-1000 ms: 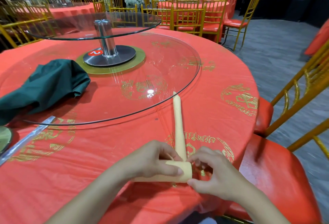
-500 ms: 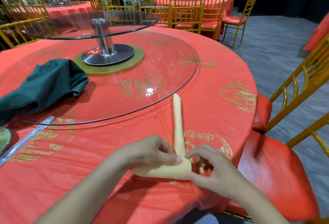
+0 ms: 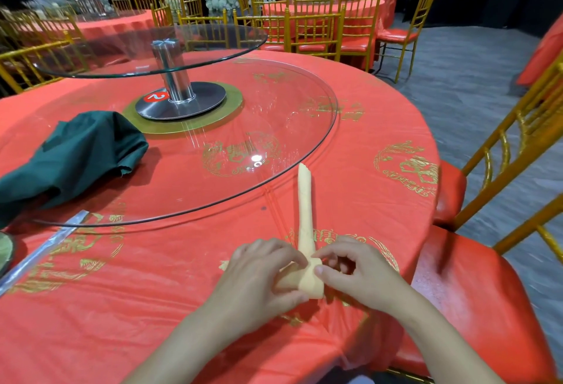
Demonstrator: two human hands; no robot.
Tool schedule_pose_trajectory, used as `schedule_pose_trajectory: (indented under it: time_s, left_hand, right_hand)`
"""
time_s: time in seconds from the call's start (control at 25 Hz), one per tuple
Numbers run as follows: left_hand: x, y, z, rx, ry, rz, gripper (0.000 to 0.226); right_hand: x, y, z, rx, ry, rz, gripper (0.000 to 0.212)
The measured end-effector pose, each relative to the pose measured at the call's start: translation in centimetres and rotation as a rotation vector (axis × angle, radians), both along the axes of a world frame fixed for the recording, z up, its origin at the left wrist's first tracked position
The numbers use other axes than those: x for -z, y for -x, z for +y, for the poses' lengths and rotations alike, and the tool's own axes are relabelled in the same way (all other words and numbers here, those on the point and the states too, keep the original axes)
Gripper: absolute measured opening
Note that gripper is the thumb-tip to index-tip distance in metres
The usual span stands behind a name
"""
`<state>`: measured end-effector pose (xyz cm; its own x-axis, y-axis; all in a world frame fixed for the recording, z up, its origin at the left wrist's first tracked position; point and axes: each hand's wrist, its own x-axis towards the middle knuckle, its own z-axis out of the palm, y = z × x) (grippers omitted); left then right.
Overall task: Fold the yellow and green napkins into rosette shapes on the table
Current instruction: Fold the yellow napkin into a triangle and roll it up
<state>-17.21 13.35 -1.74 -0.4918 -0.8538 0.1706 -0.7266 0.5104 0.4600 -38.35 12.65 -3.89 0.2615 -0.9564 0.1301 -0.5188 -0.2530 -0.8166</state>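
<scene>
The yellow napkin [image 3: 304,203] is rolled into a long thin strip that lies on the red tablecloth [image 3: 152,286], pointing away from me. Its near end is coiled into a short thick roll. My left hand [image 3: 259,280] grips that roll from the left, fingers curled over it. My right hand [image 3: 356,271] pinches the roll's right end between thumb and fingertips. The green napkin [image 3: 73,155] lies crumpled and unfolded on the glass turntable at the left, well away from both hands.
A large glass turntable [image 3: 304,152] covers the table's middle, with a smaller raised glass tier on a metal post [image 3: 173,75]. A red-seated gold chair [image 3: 475,292] stands close at my right. A metal strip [image 3: 39,255] lies at the left edge.
Both hands have turned the coil onward, so the roll at the near end is thicker and the free strip a little shorter. The green napkin has not moved.
</scene>
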Motion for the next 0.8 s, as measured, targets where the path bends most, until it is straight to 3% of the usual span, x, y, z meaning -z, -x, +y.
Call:
schedule_pose_trajectory:
  time_s: [0.16,0.4,0.52,0.64,0.8]
  left_hand:
    - [-0.6,0.3,-1.4,-0.019,-0.121,0.049,0.047]
    - [-1.6,0.4,-3.1,-0.038,-0.345,0.158,0.039]
    - [-1.0,0.4,-3.2,-0.085,-0.127,0.067,0.038]
    - [0.1,0.3,-2.2,-0.13,0.178,0.12,0.035]
    - [1.5,0.6,-1.9,-0.109,0.231,0.147,0.042]
  right_hand:
    - [0.2,0.0,0.3,-0.001,0.025,-0.11,0.036]
    - [0.3,0.1,0.4,-0.026,0.13,0.077,0.04]
    - [-0.1,0.0,-0.6,0.027,0.114,0.099,0.038]
    - [-0.4,0.0,-1.6,0.055,0.083,0.086,0.034]
    - [-0.2,0.2,-3.1,0.083,0.006,0.038,0.025]
